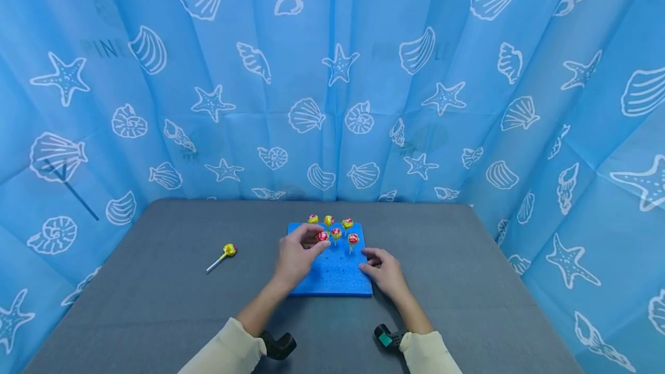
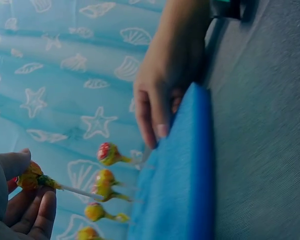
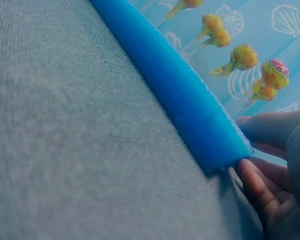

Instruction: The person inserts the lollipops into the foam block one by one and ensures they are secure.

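Note:
My left hand [image 1: 297, 257] pinches a lollipop [image 1: 322, 236] by its wrapped yellow-and-red head, above the blue foam board [image 1: 332, 281]. In the left wrist view, the white stick of this lollipop [image 2: 31, 176] points toward the board, its end apart from the foam. My right hand [image 1: 387, 273] grips the board's right edge; in the right wrist view its fingers [image 3: 257, 182] and thumb lie about a corner of the foam. Several wrapped lollipops stand upright in the board's far half, one of them [image 1: 353, 239] at the right. Small holes dot the nearer foam.
Another lollipop [image 1: 230, 250] lies on the grey table [image 1: 156, 305], left of the board, its stick toward the near left. A blue curtain [image 1: 332, 149] with white shells and starfish hangs behind the table and along its sides.

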The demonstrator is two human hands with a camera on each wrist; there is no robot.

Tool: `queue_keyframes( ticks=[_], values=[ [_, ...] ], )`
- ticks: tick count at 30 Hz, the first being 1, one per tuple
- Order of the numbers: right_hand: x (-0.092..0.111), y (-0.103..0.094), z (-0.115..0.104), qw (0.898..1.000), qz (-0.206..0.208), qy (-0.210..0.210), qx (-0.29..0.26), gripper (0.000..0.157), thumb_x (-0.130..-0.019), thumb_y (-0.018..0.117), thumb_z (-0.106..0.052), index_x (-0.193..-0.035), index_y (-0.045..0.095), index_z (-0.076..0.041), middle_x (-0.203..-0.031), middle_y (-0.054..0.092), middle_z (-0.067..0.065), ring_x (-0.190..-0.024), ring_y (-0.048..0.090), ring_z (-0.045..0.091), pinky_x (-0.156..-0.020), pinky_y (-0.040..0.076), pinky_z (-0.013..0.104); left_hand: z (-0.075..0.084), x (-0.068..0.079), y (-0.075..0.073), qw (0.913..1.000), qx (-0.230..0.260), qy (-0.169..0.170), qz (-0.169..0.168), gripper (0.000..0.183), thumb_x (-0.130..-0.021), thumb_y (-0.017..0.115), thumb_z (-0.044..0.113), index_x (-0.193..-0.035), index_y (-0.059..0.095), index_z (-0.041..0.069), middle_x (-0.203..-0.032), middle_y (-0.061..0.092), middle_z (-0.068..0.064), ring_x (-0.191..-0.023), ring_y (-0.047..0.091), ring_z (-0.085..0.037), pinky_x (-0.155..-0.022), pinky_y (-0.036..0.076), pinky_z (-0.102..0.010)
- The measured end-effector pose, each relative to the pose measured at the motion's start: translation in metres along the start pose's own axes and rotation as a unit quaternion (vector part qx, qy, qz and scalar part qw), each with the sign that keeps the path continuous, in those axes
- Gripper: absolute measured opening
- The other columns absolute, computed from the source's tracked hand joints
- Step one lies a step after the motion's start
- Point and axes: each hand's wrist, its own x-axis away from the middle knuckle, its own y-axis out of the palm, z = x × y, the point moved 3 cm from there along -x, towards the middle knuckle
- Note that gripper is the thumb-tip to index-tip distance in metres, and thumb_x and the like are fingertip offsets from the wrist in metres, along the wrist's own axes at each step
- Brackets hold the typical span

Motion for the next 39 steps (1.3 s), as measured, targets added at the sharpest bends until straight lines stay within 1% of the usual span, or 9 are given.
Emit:
queue_keyframes(
  ticks=[5,9,15,23,27,32,39],
  values=[
    [0.0,-0.001,-0.001,1.0,0.0,0.001,0.003,0.032,-0.088,0.073,-0.012,-0.119,0.066,-0.005,-0.098,0.061,0.004,-0.087,0.056,0.019,-0.077,0.049,0.036,-0.007,0.007,0.009,0.9999,0.006,-0.01,-0.005,0.028,-0.087,0.075,0.017,-0.112,0.066,0.009,-0.1,0.068,0.002,-0.09,0.064,-0.012,-0.078,0.052,-0.025],
    [-0.001,-0.001,-0.001,1.0,0.0,0.006,0.002,0.032,-0.088,0.073,-0.012,-0.119,0.066,-0.006,-0.098,0.061,0.004,-0.087,0.056,0.018,-0.078,0.049,0.036,-0.013,0.013,0.013,0.9998,0.007,-0.018,0.001,0.026,-0.087,0.074,0.019,-0.111,0.066,0.011,-0.101,0.068,0.0,-0.09,0.065,-0.014,-0.077,0.052,-0.024],
    [-0.003,0.0,0.0,1.0,-0.001,0.005,0.006,0.032,-0.088,0.073,-0.011,-0.119,0.066,-0.006,-0.098,0.061,0.004,-0.086,0.056,0.018,-0.077,0.049,0.035,-0.021,0.019,0.018,0.9994,0.01,-0.033,0.005,0.027,-0.087,0.075,0.018,-0.111,0.067,0.009,-0.101,0.067,0.0,-0.089,0.065,-0.015,-0.077,0.052,-0.025],
    [-0.002,0.002,0.003,1.0,0.002,0.001,0.006,0.032,-0.088,0.073,-0.01,-0.119,0.066,-0.006,-0.098,0.061,0.004,-0.086,0.056,0.018,-0.077,0.049,0.035,-0.027,0.023,0.025,0.999,-0.011,-0.042,0.01,0.027,-0.086,0.075,0.015,-0.111,0.067,0.01,-0.101,0.068,0.001,-0.089,0.065,-0.014,-0.076,0.052,-0.025],
    [-0.002,0.001,0.003,1.0,0.004,-0.006,0.005,0.032,-0.088,0.073,-0.011,-0.119,0.067,-0.006,-0.099,0.061,0.004,-0.087,0.056,0.018,-0.077,0.049,0.035,-0.026,0.025,0.027,0.9988,-0.033,-0.034,0.016,0.028,-0.087,0.075,0.018,-0.112,0.066,0.01,-0.102,0.068,0.0,-0.087,0.065,-0.014,-0.077,0.053,-0.026],
    [-0.001,0.001,0.003,1.0,0.006,-0.015,0.003,0.032,-0.087,0.073,-0.01,-0.118,0.067,-0.006,-0.099,0.061,0.004,-0.087,0.056,0.019,-0.077,0.05,0.035,-0.026,0.025,0.028,0.9983,-0.05,-0.018,0.024,0.032,-0.086,0.076,0.018,-0.113,0.066,0.005,-0.102,0.069,-0.002,-0.085,0.066,-0.013,-0.076,0.053,-0.027],
    [0.0,0.001,0.004,1.0,0.008,-0.022,0.007,0.032,-0.087,0.074,-0.011,-0.118,0.066,-0.004,-0.098,0.062,0.005,-0.085,0.056,0.018,-0.075,0.05,0.036,-0.027,0.025,0.031,0.9973,-0.068,0.004,0.028,0.028,-0.085,0.077,0.015,-0.11,0.066,0.01,-0.101,0.069,-0.001,-0.084,0.066,-0.011,-0.076,0.053,-0.025]
  ],
)
